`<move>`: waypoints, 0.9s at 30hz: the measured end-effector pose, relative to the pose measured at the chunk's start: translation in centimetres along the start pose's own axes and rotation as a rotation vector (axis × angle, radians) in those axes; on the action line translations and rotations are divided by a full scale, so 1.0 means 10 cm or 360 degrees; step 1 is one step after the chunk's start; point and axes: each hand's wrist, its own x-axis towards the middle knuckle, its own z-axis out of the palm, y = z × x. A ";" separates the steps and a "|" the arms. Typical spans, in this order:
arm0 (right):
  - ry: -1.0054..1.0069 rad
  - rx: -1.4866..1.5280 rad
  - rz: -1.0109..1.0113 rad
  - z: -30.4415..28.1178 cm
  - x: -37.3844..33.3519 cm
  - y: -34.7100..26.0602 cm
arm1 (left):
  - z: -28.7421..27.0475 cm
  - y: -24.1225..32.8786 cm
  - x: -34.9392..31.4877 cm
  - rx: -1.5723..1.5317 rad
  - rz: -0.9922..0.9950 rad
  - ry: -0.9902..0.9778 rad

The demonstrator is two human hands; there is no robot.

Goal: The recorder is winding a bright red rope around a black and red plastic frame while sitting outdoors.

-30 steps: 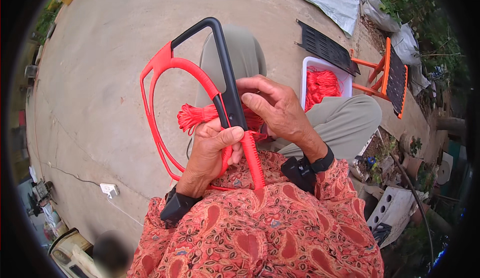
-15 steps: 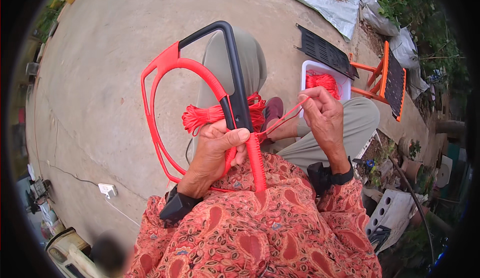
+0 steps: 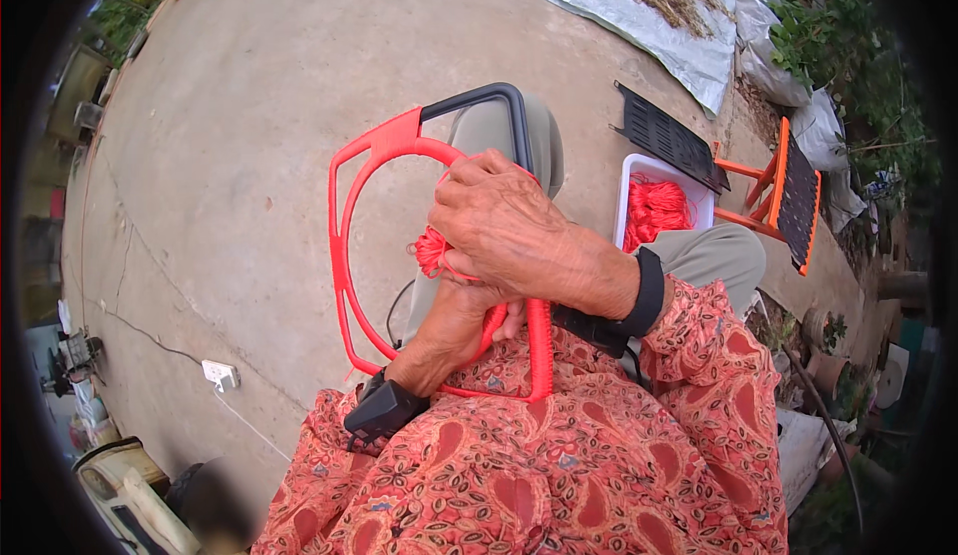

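Note:
A tubular frame, black at its far corner and wound with red cord elsewhere, rests over my lap and leans against my knee. A red-wound ring curves inside it on the left. Low on the frame, my left hand is closed round the wrapped bars, its fingers partly hidden. Crossing above it, my right hand is curled over a hank of red cord; only the looped end shows past the fingers. The junction of ring and bar lies hidden under the right hand.
A white tub of red cord stands right of my knee. Beside it are a black slatted panel and an orange-framed folding stool. A pale sheet lies farther back. A white power strip sits on the left floor.
My right hand has swung left from beside the tub, where it pulled a cord strand taut, onto the hank and frame. The view has shifted, while my left hand keeps its hold.

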 end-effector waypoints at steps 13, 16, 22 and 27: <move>0.0017 0.1450 0.0331 -0.22 0.08 -0.18 | 0.01 0.01 -0.01 -0.0039 -0.0113 -0.0100; 0.0554 0.1653 0.0510 -0.36 0.06 -0.19 | 0.11 0.07 0.01 0.0170 -0.0030 -0.0084; -0.0063 0.1008 0.0791 -1.20 -0.41 -0.24 | -0.04 0.11 -0.04 -0.0241 -0.0035 0.0130; -0.0072 0.0827 0.1496 -1.09 -1.57 0.35 | -0.05 0.14 -0.02 0.0055 -0.0041 0.0035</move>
